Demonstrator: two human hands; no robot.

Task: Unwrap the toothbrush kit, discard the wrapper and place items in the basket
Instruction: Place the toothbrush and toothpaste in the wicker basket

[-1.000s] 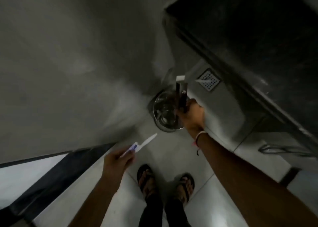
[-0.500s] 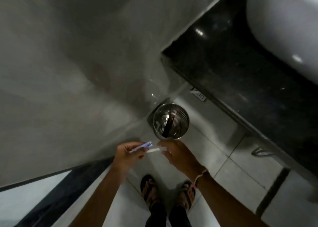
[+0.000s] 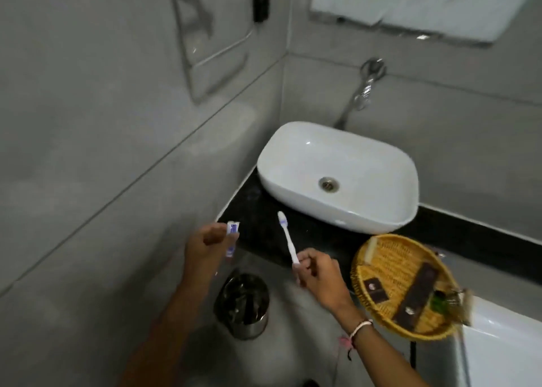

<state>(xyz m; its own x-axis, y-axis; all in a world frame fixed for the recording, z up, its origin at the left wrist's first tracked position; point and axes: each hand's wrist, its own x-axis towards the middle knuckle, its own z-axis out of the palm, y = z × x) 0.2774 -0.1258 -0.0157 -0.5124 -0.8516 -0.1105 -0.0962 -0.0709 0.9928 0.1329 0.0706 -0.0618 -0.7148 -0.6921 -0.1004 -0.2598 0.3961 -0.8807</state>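
R hand (image 3: 315, 270) gripped toothbrush (image 3: 287, 238) upright, L hand (image 3: 205, 240) pinched toothpaste tube (image 3: 232, 238). Basket (image 3: 378, 317) lay to the right on tabletop, nearer R hand, w/ dark packets inside.

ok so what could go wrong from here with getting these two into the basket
1. The wicker basket juts past the black counter's edge; a hard drop could tip it.
2. The right hand pinches the toothbrush only at its tail end, so it could slip.
3. The open metal bin stands below the left hand; a dropped toothpaste tube may land inside.
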